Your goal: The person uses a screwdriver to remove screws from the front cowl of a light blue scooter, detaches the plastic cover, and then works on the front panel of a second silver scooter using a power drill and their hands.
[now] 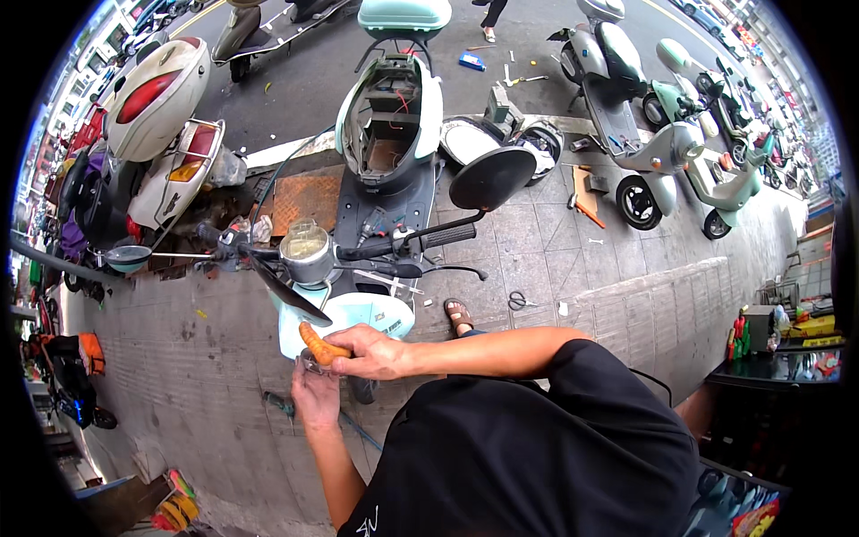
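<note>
My right hand (371, 353) is closed on an orange, ribbed, curved object (320, 343) at the front of the pale mint scooter body (380, 313). Just below it my left hand (315, 394) has its fingers around a small, shiny piece (310, 362), partly hidden, which meets the orange object. Above my hands are the scooter's handlebar (443, 237), a round headlamp housing (304, 255) and a dark mirror (492, 179). The scooter's seat bay (389, 134) is open, with red wires inside. A teal power drill (279, 404) lies on the pavement left of my hands.
Scooters (640, 201) stand at both sides, with detached parts (488, 134) and scattered tools (523, 79) on the ground. Scissors (521, 301) lie right of the mint scooter, near my sandaled foot (456, 313). A dark workbench (778, 358) is at the right. A person's legs (492, 18) show on the road.
</note>
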A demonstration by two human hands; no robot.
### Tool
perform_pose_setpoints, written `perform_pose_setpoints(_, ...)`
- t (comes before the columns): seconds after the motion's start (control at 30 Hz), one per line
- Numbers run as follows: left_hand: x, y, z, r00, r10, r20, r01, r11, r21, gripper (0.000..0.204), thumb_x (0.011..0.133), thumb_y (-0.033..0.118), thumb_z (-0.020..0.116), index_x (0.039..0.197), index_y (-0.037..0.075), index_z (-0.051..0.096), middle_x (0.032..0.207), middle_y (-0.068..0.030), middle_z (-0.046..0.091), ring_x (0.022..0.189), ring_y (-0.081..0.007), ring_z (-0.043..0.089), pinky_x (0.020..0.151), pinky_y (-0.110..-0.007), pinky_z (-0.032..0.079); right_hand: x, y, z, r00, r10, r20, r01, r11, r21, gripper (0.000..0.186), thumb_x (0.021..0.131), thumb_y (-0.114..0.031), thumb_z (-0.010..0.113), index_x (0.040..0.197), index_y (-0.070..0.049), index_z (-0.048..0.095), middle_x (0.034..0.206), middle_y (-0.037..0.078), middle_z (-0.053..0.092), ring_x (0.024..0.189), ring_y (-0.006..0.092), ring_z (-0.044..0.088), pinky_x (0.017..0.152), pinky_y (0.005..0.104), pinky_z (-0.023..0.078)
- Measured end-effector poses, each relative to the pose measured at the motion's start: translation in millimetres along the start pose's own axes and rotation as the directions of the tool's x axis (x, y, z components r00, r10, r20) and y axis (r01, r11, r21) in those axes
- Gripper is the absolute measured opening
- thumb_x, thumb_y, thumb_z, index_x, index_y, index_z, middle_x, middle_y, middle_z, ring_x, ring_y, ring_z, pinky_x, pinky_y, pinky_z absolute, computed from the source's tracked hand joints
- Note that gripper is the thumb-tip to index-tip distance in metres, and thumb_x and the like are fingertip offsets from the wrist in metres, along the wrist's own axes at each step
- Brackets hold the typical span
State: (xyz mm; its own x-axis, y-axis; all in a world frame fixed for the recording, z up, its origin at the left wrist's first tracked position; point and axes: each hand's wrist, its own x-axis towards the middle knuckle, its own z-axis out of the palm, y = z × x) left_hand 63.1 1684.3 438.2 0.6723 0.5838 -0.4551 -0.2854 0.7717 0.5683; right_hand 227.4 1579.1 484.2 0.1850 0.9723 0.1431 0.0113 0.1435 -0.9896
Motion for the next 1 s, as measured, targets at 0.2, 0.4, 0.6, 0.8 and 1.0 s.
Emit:
perform_pose_setpoints(0.2,7.6,-19.9,19.4,0.996,-0.050,0.068,0.067,0.960,-0.273,0.032,0.094,0.031,0.049,0.114,0.007,0.052,0.111,-0.0083,0.055,0.102,-0.0220,0.054,0.091,-0.037,0.043,35.1,7.5,52.9,0.995,-0.088,0.047,0.099,0.934,-0.344,0.032,0.082,-0.034,0.062,0.093,-0.004,0.061,0.088,0.009,0.057,0.090,0.0270,0.053,0.083,0.0409,0.040)
perform_pose_setpoints(0.4,8.0,-20.5,-3.6,0.996,0.051,0.078,-0.023,0.945,-0.327,0.028,0.094,0.029,0.048,0.109,0.006,0.053,0.104,-0.0081,0.055,0.095,-0.0212,0.055,0.086,-0.036,0.045,33.2,28.1,66.8,0.900,-0.374,0.225,0.436,0.778,-0.451,0.035,0.072,-0.027,0.067,0.097,-0.004,0.063,0.099,0.011,0.052,0.101,0.0293,0.047,0.094,0.0421,0.033)
perform_pose_setpoints(0.6,26.7,-25.0,-36.8,0.955,0.212,0.207,-0.121,0.916,-0.382,0.026,0.095,0.028,0.047,0.105,0.006,0.055,0.097,-0.0078,0.056,0.087,-0.0205,0.056,0.080,-0.035,0.046,37.9,16.6,56.3,0.891,-0.327,0.314,0.400,0.893,-0.205,0.037,0.079,-0.016,0.063,0.109,0.003,0.056,0.109,0.017,0.053,0.106,0.0344,0.049,0.094,0.0425,0.038)
perform_pose_setpoints(0.8,-6.7,14.7,-1.9,0.966,0.228,-0.122,-0.251,0.937,-0.242,0.032,0.092,0.027,0.050,0.108,0.000,0.057,0.065,0.0027,0.050,0.044,-0.0039,0.037,0.037,-0.019,0.027,59.1,-10.6,43.7,0.981,0.137,0.135,-0.110,0.975,-0.191,0.033,0.089,-0.023,0.061,0.109,0.002,0.053,0.078,0.018,0.061,0.071,0.0341,0.061,0.066,0.0384,0.048)
perform_pose_setpoints(1.0,4.3,39.0,-11.5,0.737,0.676,-0.012,-0.543,0.602,0.585,0.049,0.090,0.044,0.059,0.105,-0.002,0.061,0.068,0.0016,0.053,0.053,-0.0056,0.044,0.047,-0.022,0.036,86.1,35.0,72.2,0.997,-0.034,0.075,0.073,0.790,-0.609,0.051,0.089,-0.017,0.053,0.128,0.012,0.037,0.110,0.032,0.055,0.099,0.0444,0.057,0.084,0.0463,0.046)
